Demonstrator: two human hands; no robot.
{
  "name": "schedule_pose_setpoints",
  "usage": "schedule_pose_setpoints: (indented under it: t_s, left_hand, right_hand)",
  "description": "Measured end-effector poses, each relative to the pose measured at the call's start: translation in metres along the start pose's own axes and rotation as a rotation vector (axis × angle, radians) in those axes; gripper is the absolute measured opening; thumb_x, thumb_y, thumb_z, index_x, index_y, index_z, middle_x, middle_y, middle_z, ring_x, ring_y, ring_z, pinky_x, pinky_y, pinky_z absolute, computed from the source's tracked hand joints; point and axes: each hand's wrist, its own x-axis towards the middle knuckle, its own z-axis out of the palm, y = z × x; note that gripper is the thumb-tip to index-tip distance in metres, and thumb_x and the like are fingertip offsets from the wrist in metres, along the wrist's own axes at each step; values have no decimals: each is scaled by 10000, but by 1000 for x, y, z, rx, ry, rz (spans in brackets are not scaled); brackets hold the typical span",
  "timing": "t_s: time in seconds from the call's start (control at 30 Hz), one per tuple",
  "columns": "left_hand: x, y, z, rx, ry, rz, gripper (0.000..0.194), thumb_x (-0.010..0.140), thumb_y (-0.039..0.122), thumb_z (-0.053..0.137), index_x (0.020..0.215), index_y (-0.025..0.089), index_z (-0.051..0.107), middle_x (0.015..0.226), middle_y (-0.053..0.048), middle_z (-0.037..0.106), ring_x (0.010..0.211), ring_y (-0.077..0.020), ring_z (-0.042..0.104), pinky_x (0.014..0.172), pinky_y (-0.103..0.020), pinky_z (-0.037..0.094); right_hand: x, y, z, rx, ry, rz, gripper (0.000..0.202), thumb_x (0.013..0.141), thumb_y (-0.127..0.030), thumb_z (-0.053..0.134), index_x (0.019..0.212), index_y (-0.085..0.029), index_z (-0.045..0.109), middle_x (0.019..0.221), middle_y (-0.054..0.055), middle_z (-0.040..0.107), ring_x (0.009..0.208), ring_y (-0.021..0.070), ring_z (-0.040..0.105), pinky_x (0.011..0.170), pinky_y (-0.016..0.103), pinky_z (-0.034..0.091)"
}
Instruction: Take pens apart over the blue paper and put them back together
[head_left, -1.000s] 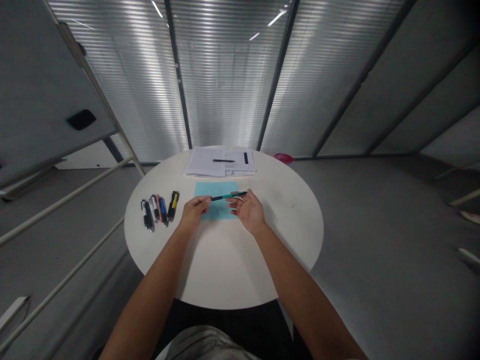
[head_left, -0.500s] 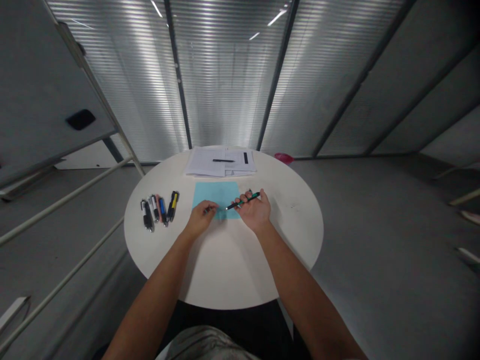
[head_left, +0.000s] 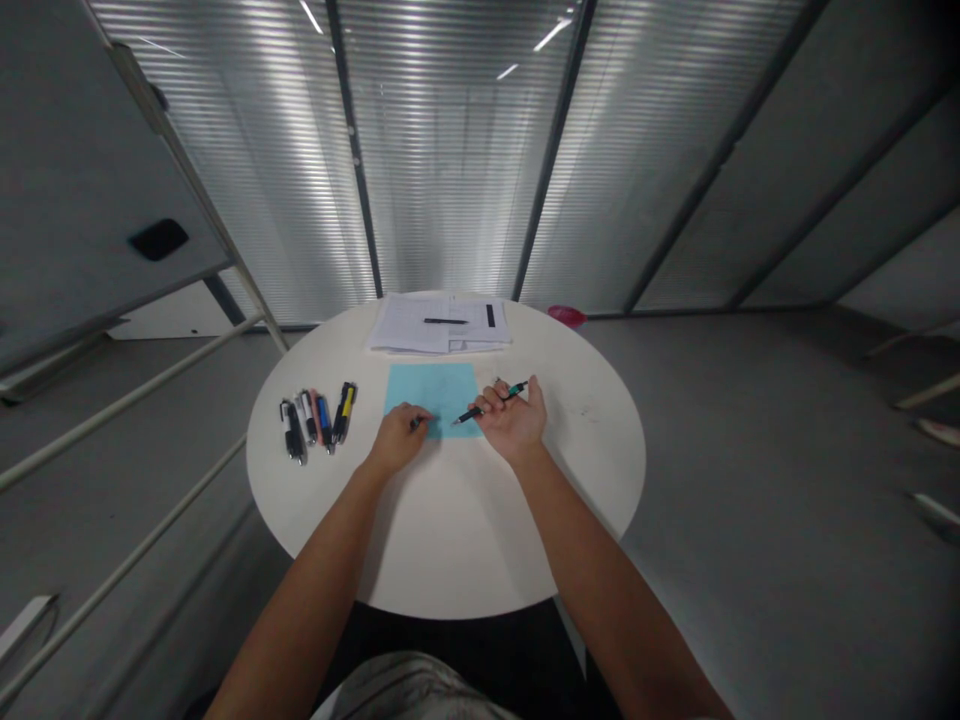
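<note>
My right hand [head_left: 511, 428], palm turned up, has its fingers curled round a black and green pen [head_left: 472, 413]. The pen slants, with its tip pointing down and left over a light blue sheet of paper [head_left: 431, 382]. My left hand [head_left: 400, 434] is closed at the sheet's lower left edge. A small dark piece [head_left: 415, 424] shows at its fingertips, too small to name. The two hands are apart, with the pen's tip between them.
On the left of the round white table [head_left: 465, 530] lie several pens [head_left: 319, 420] side by side. White printed papers [head_left: 409, 325] lie at the far edge, with a black pen [head_left: 445, 321] on top. A whiteboard frame [head_left: 247, 270] stands to the left.
My right thumb has lifted from the pen's upper end, and the pen has shifted slightly in the fingers. My left fingers have closed a little more round the small dark piece.
</note>
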Motion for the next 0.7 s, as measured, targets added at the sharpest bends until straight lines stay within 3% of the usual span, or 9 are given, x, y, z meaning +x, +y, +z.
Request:
schedule_pose_setpoints:
  t_s: [0.33,0.5,0.7]
  left_hand:
    - [1,-4,4,45,-26,-2,231,795,165,540,933,181,724,857,-52,635,822,-169,580,804,-293,462]
    - [0,-3,3,66,-31,4,231,801,185,534,926,181,728,864,-55,641,826,-170,577,803,-294,459]
    - [0,0,2,102,-43,12,256,792,204,517,935,185,729,851,-62,643,829,-184,580,801,-305,459]
  right_hand:
    - [2,-1,2,-17,24,-7,388,831,-499,422,583,-223,309,505,-58,271,485,124,337,609,313,428]
    - [3,-1,5,-37,35,-57,373,840,-511,487,630,-220,385,517,-67,310,485,110,372,585,291,433]
    - [7,8,5,-231,132,-156,217,810,-274,632,673,-221,472,420,-110,233,370,81,268,434,226,320]
